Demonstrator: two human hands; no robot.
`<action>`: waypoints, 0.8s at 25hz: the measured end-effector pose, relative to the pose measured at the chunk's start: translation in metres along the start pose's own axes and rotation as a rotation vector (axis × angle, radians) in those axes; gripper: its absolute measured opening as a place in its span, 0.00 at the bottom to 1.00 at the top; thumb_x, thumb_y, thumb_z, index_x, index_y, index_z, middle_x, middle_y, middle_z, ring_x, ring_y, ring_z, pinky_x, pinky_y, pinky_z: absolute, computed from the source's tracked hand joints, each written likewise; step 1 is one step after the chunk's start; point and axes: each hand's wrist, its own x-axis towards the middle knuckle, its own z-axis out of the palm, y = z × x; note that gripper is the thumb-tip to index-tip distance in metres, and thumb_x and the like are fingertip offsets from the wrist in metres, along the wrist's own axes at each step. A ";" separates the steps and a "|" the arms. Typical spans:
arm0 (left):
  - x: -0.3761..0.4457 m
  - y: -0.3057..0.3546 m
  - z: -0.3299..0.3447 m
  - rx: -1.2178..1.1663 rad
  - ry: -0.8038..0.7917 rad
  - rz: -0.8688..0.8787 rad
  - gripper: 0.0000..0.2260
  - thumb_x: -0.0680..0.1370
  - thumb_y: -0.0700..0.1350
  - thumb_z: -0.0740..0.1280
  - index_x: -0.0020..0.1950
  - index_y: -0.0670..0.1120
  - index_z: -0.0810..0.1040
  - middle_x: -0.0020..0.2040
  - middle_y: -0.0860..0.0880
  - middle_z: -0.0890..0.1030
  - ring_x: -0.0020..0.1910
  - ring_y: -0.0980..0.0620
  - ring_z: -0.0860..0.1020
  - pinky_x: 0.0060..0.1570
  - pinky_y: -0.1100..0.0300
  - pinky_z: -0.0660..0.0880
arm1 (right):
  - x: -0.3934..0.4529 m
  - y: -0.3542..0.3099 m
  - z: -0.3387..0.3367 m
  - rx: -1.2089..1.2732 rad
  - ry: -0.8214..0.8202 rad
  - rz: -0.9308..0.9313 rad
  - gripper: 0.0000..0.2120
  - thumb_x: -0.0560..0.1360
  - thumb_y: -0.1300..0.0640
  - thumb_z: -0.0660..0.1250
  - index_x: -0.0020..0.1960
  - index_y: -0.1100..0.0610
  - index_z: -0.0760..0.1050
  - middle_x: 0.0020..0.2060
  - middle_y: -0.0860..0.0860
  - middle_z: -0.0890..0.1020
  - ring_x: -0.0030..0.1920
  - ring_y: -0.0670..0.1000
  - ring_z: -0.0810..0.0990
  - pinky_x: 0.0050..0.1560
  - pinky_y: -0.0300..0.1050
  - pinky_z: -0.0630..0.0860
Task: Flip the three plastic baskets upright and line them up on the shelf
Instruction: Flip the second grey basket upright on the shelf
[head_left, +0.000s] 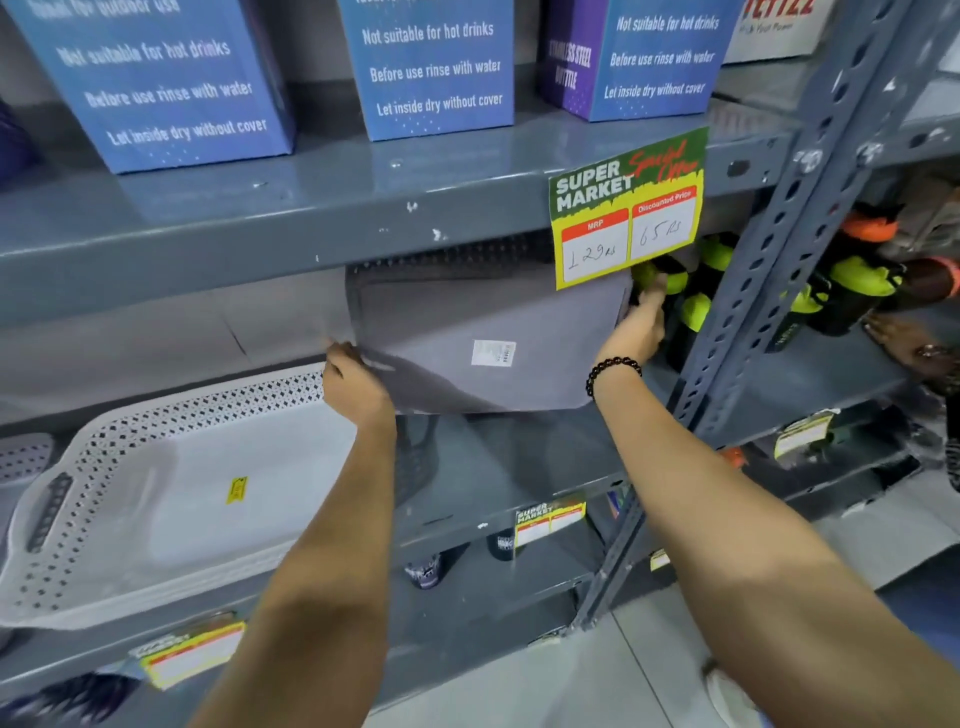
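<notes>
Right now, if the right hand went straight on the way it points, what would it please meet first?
Probably the green-capped bottles just beyond its fingertips; the right hand grips the grey basket edge, and depth is unclear.

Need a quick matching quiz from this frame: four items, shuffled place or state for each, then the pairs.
Items:
1. grey basket
2. white basket
3. price card
4. blue boxes

Place or state:
A. hangs from upper shelf edge
B. held between both hands, base facing camera
C. stand on upper shelf
D. lies on shelf, left of left hand

The right hand wears a bead bracelet.

Pairs: 1-B, 2-D, 3-A, 4-C
</notes>
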 end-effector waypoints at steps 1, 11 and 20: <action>0.002 0.000 -0.007 -0.003 -0.024 -0.080 0.26 0.81 0.56 0.52 0.43 0.42 0.83 0.42 0.41 0.80 0.45 0.46 0.76 0.54 0.54 0.73 | -0.003 -0.002 -0.004 0.012 0.005 0.020 0.26 0.69 0.37 0.63 0.60 0.51 0.75 0.61 0.51 0.78 0.60 0.53 0.75 0.62 0.48 0.72; 0.017 0.024 -0.038 0.238 -0.587 -0.323 0.21 0.76 0.62 0.59 0.42 0.45 0.78 0.41 0.43 0.81 0.38 0.46 0.80 0.45 0.51 0.79 | -0.023 0.001 -0.044 -0.055 -0.064 0.025 0.27 0.73 0.44 0.65 0.69 0.52 0.68 0.68 0.50 0.71 0.65 0.48 0.69 0.71 0.50 0.63; -0.011 0.025 -0.041 1.124 -0.393 0.212 0.12 0.77 0.38 0.63 0.57 0.35 0.78 0.57 0.37 0.81 0.58 0.39 0.79 0.58 0.50 0.76 | -0.015 0.020 -0.071 -0.252 0.122 0.204 0.20 0.79 0.52 0.54 0.65 0.60 0.71 0.59 0.58 0.75 0.54 0.56 0.72 0.53 0.46 0.69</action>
